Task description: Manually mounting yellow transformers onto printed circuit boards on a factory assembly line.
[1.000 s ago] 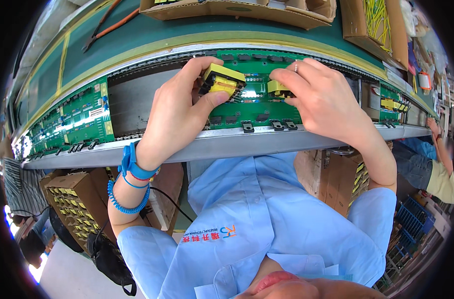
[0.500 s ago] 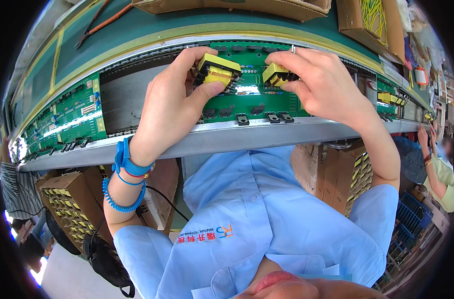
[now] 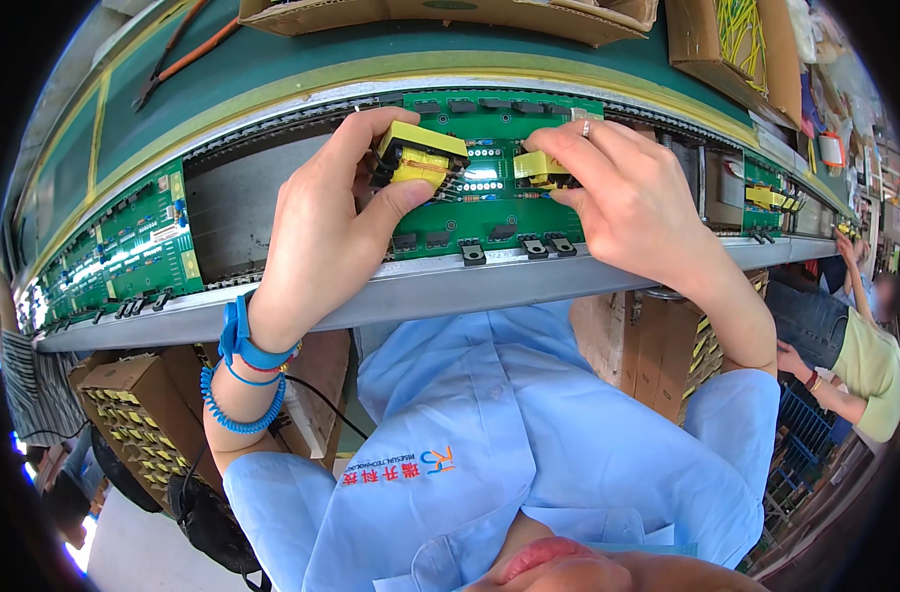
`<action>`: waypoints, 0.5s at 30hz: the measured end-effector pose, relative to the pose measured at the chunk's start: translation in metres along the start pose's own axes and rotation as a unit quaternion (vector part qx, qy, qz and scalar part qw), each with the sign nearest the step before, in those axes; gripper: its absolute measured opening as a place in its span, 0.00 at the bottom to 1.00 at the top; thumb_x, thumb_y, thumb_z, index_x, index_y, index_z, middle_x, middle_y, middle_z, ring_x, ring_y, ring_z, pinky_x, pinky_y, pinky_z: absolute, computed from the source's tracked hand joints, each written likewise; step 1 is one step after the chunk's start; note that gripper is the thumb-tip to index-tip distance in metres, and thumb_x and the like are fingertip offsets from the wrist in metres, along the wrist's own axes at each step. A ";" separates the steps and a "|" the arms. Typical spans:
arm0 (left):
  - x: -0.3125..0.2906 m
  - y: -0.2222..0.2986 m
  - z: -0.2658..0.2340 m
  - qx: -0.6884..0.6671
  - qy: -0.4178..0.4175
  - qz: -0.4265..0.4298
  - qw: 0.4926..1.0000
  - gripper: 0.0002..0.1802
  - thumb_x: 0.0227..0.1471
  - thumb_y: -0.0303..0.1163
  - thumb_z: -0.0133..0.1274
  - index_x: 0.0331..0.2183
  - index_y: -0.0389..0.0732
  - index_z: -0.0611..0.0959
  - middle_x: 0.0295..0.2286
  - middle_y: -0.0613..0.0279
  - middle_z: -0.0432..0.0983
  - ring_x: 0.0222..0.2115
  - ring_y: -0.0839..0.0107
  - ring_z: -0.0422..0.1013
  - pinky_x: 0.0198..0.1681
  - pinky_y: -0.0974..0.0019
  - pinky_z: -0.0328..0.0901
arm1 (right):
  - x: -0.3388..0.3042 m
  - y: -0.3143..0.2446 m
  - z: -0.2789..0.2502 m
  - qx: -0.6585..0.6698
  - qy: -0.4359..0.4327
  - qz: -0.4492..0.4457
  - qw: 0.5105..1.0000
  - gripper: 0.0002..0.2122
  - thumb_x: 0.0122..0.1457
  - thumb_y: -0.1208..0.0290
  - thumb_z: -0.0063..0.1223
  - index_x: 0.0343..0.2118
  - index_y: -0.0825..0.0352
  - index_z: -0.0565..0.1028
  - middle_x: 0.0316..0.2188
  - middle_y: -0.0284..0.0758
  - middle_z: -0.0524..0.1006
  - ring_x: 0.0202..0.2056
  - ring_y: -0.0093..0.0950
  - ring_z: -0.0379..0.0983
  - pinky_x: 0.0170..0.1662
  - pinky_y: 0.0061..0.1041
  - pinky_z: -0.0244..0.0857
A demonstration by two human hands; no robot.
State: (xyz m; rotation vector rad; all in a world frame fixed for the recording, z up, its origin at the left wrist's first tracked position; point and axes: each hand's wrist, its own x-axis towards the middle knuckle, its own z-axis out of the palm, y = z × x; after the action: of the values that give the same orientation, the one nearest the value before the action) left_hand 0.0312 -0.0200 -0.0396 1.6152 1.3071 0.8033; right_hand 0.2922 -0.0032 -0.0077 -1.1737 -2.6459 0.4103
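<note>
Currently, the left hand (image 3: 322, 212) pinches a yellow coil (image 3: 418, 163), the right hand (image 3: 633, 192) another (image 3: 537, 170), over a green board (image 3: 480, 218) by the counter (image 3: 302, 51)'s near edge; a cardboard box (image 3: 697, 44) holds yellow wires (image 3: 739, 41).

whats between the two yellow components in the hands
Between them, the head view shows a stretch of green circuit board with two short whitish rows.

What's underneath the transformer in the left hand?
Part of the green board shows beyond the transformer, to its right and below. The patch directly beneath is covered by the transformer and left hand, so its components can't be seen.
</note>
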 end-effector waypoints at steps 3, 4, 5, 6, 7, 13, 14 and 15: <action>0.001 0.002 0.000 -0.029 -0.005 -0.002 1.000 0.24 0.48 0.23 0.61 0.49 0.40 0.75 0.34 0.58 0.78 0.29 0.73 0.72 0.35 0.70 0.69 | 0.002 -0.006 0.000 -0.030 -0.017 0.011 0.999 0.23 0.40 0.83 0.60 0.44 0.68 0.73 0.34 0.40 0.75 0.36 0.40 0.75 0.35 0.34 0.71; 0.002 0.004 0.000 -0.067 -0.008 -0.010 0.998 0.25 0.48 0.21 0.61 0.49 0.39 0.75 0.35 0.60 0.78 0.32 0.75 0.73 0.37 0.71 0.70 | 0.002 -0.008 0.001 -0.029 -0.012 0.014 0.999 0.23 0.40 0.83 0.60 0.44 0.68 0.73 0.34 0.40 0.75 0.36 0.40 0.75 0.35 0.34 0.71; 0.001 0.005 0.000 -0.063 -0.011 -0.009 0.998 0.25 0.48 0.21 0.61 0.49 0.39 0.75 0.35 0.60 0.78 0.32 0.75 0.73 0.37 0.71 0.70 | 0.000 -0.009 0.002 -0.041 -0.011 0.014 0.999 0.22 0.41 0.83 0.59 0.44 0.68 0.74 0.34 0.39 0.75 0.35 0.39 0.75 0.35 0.33 0.71; 0.002 0.005 0.000 -0.080 -0.012 -0.017 0.997 0.25 0.48 0.20 0.61 0.50 0.39 0.76 0.35 0.61 0.78 0.34 0.76 0.74 0.40 0.71 0.70 | 0.000 -0.009 0.004 -0.055 -0.008 0.014 0.998 0.22 0.41 0.83 0.59 0.44 0.68 0.74 0.34 0.39 0.75 0.35 0.39 0.75 0.34 0.33 0.71; 0.002 0.005 0.000 -0.097 -0.012 -0.025 0.995 0.26 0.48 0.19 0.61 0.50 0.38 0.76 0.36 0.63 0.78 0.36 0.78 0.74 0.42 0.72 0.71 | -0.001 -0.009 0.004 -0.054 -0.001 0.017 0.998 0.22 0.41 0.83 0.59 0.44 0.68 0.74 0.34 0.39 0.75 0.35 0.39 0.75 0.34 0.33 0.71; 0.004 0.003 0.005 -0.201 -0.036 -0.047 0.978 0.27 0.52 0.16 0.56 0.54 0.34 0.70 0.45 0.59 0.72 0.46 0.73 0.71 0.50 0.71 0.67 | -0.004 0.003 -0.003 -0.038 0.006 -0.003 0.999 0.21 0.44 0.80 0.60 0.46 0.68 0.75 0.33 0.40 0.75 0.35 0.36 0.76 0.33 0.31 0.72; 0.004 0.003 0.008 -0.195 -0.023 -0.040 0.980 0.27 0.51 0.15 0.56 0.53 0.35 0.71 0.44 0.59 0.72 0.45 0.73 0.71 0.50 0.71 0.67 | -0.005 0.009 -0.006 -0.009 0.018 -0.034 0.999 0.19 0.45 0.76 0.61 0.43 0.67 0.75 0.28 0.38 0.74 0.31 0.35 0.75 0.29 0.31 0.71; 0.001 0.001 0.009 -0.187 -0.003 -0.037 0.982 0.26 0.51 0.15 0.56 0.53 0.35 0.71 0.44 0.59 0.73 0.45 0.73 0.71 0.50 0.71 0.67 | -0.002 0.015 -0.008 0.024 0.030 -0.074 0.997 0.17 0.45 0.73 0.61 0.41 0.66 0.76 0.24 0.37 0.73 0.28 0.35 0.75 0.26 0.31 0.71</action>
State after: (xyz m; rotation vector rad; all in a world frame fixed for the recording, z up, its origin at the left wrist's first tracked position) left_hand 0.0397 -0.0208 -0.0417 1.2633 1.1241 0.9343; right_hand 0.3064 0.0067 -0.0056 -0.9543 -2.6332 0.4028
